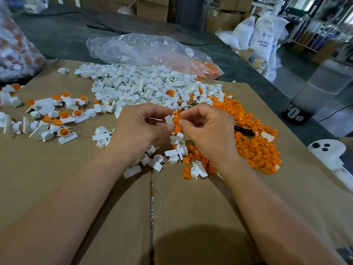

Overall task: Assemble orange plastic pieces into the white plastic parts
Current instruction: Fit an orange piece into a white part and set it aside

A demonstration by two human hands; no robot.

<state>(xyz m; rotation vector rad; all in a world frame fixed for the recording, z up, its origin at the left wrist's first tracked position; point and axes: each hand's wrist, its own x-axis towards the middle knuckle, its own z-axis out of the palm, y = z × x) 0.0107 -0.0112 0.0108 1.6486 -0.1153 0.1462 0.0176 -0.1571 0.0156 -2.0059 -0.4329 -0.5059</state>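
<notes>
**Hands pressing orange piece into white part over cardboard**

Clear crumpled plastic bag [152,52] lies open at the far edge, a few orange pieces inside its right end. Second bag [17,52] at left, cut off, holds white-and-orange parts, blurred. Left hand [141,125] pinches a small white plastic part [169,119]; right hand [208,127] pinches an orange plastic piece [176,119] against it. Fit between them is hidden by fingers. Black pen-like object [244,130] half buried in the orange pile [256,146].

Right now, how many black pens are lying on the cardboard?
1: the black pen lies among the orange pieces, just right of the right hand. Others may be buried.
</notes>
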